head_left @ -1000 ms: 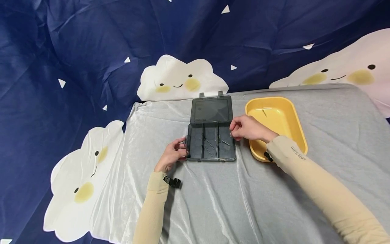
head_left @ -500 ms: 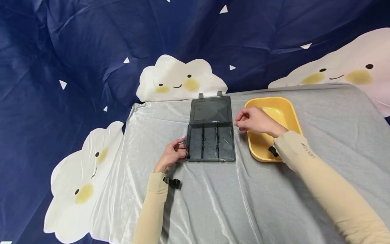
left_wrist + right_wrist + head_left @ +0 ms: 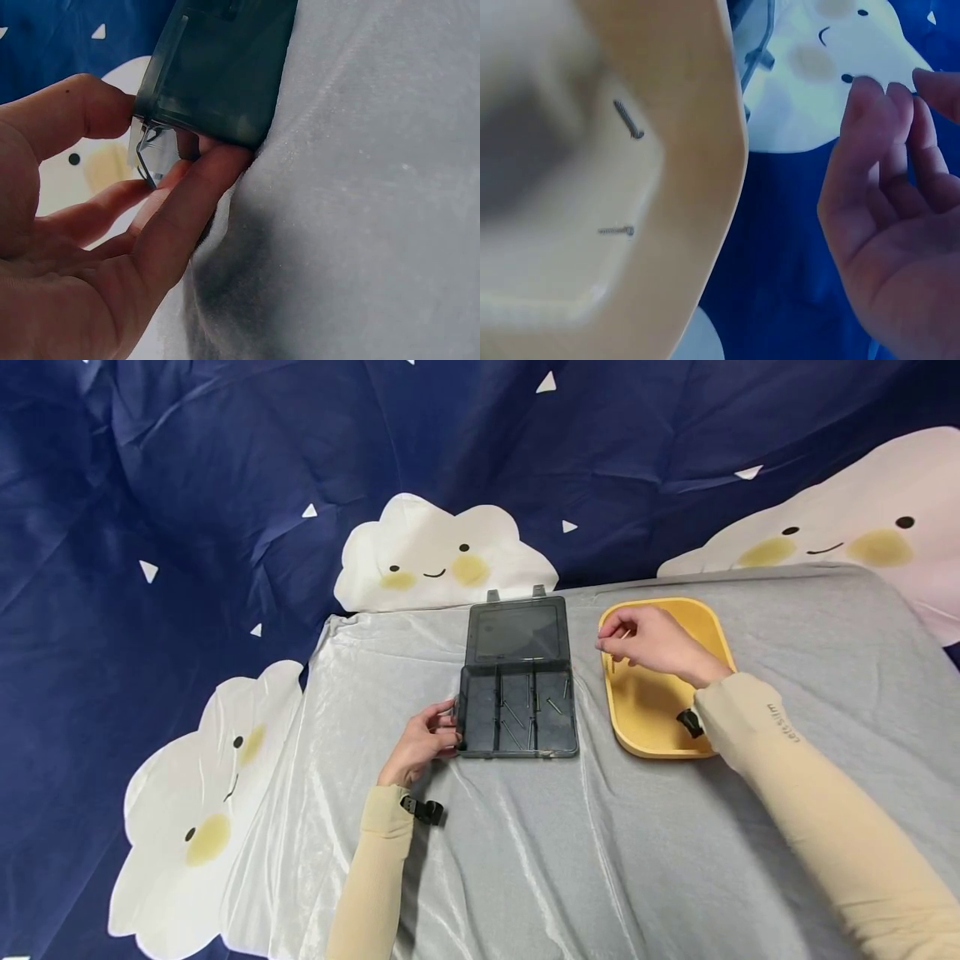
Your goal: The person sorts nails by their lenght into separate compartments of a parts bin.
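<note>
My left hand (image 3: 420,745) holds the left side of a dark translucent compartment box (image 3: 478,714). In the left wrist view, the thumb presses the box's upper edge near a metal wire catch, and the fingers lie along its side and lower edge. The lid (image 3: 517,631) lies folded back. Several screws (image 3: 512,714) rest in the middle and right compartments; the left one holds none. Above the yellow bin (image 3: 648,739) is my right hand (image 3: 656,643), its fingers loosely bent with nothing visible in them. The right wrist view shows two screws (image 3: 628,118) on the bin's floor.
A wrinkled grey cloth (image 3: 525,860) covers the table. The bin stands just right of the box, with a narrow strip of cloth between. Behind hangs a dark blue curtain (image 3: 247,460) with white clouds.
My right hand has let go of a screw in the right compartment and moved right, over the bin. My left hand stays on the box.
</note>
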A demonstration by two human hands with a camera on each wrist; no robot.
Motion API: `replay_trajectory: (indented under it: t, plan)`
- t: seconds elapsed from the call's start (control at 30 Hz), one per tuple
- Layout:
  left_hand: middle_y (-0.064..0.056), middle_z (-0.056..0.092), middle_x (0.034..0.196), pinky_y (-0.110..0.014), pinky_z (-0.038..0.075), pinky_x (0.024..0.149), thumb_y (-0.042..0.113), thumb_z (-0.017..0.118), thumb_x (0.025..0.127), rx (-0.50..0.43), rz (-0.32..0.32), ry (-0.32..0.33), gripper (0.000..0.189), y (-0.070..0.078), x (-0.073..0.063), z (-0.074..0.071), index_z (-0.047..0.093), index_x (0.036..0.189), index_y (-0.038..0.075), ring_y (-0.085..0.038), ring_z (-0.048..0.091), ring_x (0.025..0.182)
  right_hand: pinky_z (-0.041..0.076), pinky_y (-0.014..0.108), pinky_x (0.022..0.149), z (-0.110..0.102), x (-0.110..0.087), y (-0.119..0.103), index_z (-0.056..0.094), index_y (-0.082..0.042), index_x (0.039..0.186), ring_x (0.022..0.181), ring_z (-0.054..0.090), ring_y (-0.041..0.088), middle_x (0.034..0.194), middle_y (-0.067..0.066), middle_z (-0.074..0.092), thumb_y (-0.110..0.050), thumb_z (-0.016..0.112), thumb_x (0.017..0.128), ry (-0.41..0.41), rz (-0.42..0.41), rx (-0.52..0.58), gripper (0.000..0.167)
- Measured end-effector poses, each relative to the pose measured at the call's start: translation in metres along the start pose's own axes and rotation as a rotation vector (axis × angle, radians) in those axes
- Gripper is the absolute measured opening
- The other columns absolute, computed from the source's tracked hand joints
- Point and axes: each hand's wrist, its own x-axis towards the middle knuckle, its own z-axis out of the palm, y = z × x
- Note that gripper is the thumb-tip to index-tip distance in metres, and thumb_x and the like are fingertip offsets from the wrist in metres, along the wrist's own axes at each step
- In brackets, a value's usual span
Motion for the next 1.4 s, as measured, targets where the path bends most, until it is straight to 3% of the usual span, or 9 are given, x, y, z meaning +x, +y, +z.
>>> replay_trajectory:
  t: [0.27,0.5,0.63,0.8,1.03,1.23,1.4]
  plan:
    - [-0.016,0.056,0.119,-0.031,0.058,0.068,-0.012,0.063,0.082,-0.004,-0.02,-0.008,0.069,0.003,-0.001,-0.002,0.044,0.144,0.011,-0.011,0.065,0.086,0.048,0.02,0.054,-0.022,0.002,0.009,0.065,-0.002,0.102,0.061,0.056,0.005,0.082,-0.001,0.064,-0.023,0.066,0.09,0.151,0.05,-0.02,0.024]
    - [-0.016,0.057,0.118,-0.031,0.058,0.067,-0.011,0.063,0.082,-0.004,-0.022,-0.002,0.068,0.004,0.0,-0.003,0.045,0.144,0.011,-0.012,0.066,0.087,0.044,0.016,0.057,-0.029,0.008,0.026,0.066,-0.001,0.101,0.065,0.054,0.001,0.091,0.012,0.066,-0.019,0.062,0.089,0.21,0.073,-0.1,0.022]
    - [-0.018,0.057,0.119,-0.031,0.058,0.067,-0.011,0.063,0.082,-0.001,-0.016,0.001,0.068,0.004,0.0,-0.003,0.044,0.144,0.01,-0.012,0.066,0.087,0.042,0.02,0.065,-0.026,0.014,0.04,0.066,0.001,0.099,0.072,0.054,0.009,0.091,0.016,0.066,-0.018,0.062,0.089,0.183,0.078,-0.174,0.022]
    - [-0.018,0.056,0.12,-0.031,0.058,0.067,-0.011,0.063,0.082,-0.003,-0.02,-0.003,0.068,0.006,-0.002,-0.002,0.044,0.144,0.01,-0.013,0.066,0.088,0.042,0.028,0.07,-0.021,0.019,0.058,0.064,0.005,0.097,0.079,0.056,0.024,0.09,0.018,0.065,-0.016,0.062,0.088,0.082,0.105,-0.264,0.023]
    - [-0.016,0.056,0.119,-0.033,0.058,0.069,-0.01,0.063,0.083,0.015,-0.023,-0.011,0.067,0.007,-0.001,-0.005,0.044,0.144,0.012,-0.012,0.066,0.087,0.046,0.038,0.076,-0.017,0.025,0.078,0.062,0.007,0.096,0.084,0.057,0.032,0.096,0.022,0.063,-0.013,0.058,0.083,0.02,0.13,-0.343,0.024]
    - [-0.014,0.056,0.116,-0.032,0.058,0.069,-0.01,0.062,0.083,0.012,-0.021,-0.005,0.067,0.007,-0.002,-0.004,0.045,0.143,0.011,-0.013,0.065,0.087,0.044,0.052,0.092,-0.012,0.033,0.086,0.055,0.015,0.117,0.098,0.054,0.04,0.109,0.031,0.058,-0.012,0.055,0.084,-0.027,0.119,-0.398,0.043]
    - [-0.015,0.056,0.116,-0.032,0.058,0.068,-0.01,0.062,0.083,0.013,-0.013,-0.01,0.067,0.008,-0.003,-0.004,0.043,0.144,0.01,-0.014,0.065,0.088,0.032,0.057,0.106,-0.008,0.037,0.092,0.045,0.014,0.129,0.121,0.035,0.047,0.125,0.036,0.044,-0.01,0.05,0.086,-0.078,0.116,-0.472,0.05]
